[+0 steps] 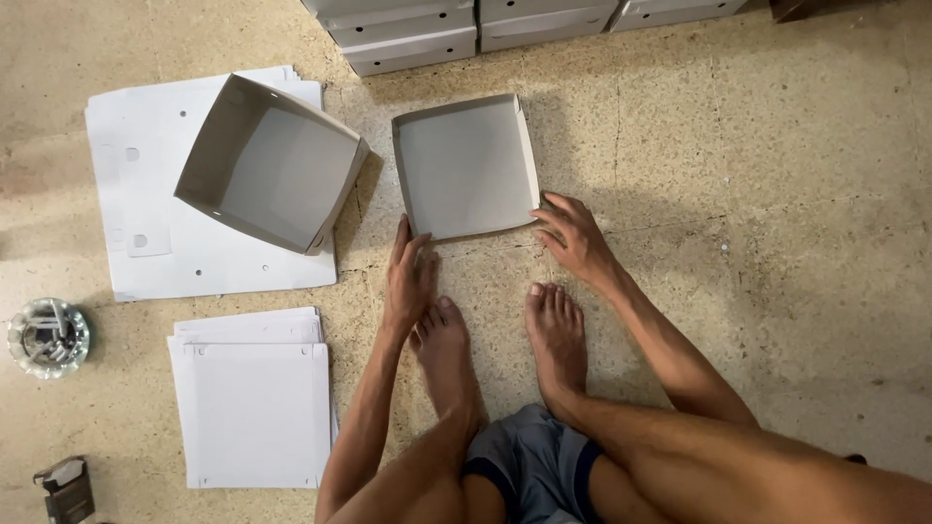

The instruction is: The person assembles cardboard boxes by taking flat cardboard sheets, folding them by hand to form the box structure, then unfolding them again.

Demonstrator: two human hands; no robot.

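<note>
A shallow grey cardboard box lid (466,165) lies open side up on the floor in front of my feet. My left hand (408,277) rests flat at its near left corner, fingertips touching the edge. My right hand (575,238) touches the near right corner with spread fingers. Neither hand grips anything. A deeper folded grey box (267,165) stands tilted to the left, on top of flat white cardboard sheets (146,194).
A stack of flat white cardboard blanks (252,403) lies at lower left. A roll of clear tape (49,337) sits at the far left, a small dark object (66,490) below it. Finished white boxes (485,24) line the top edge. My bare feet (500,344) rest below the lid.
</note>
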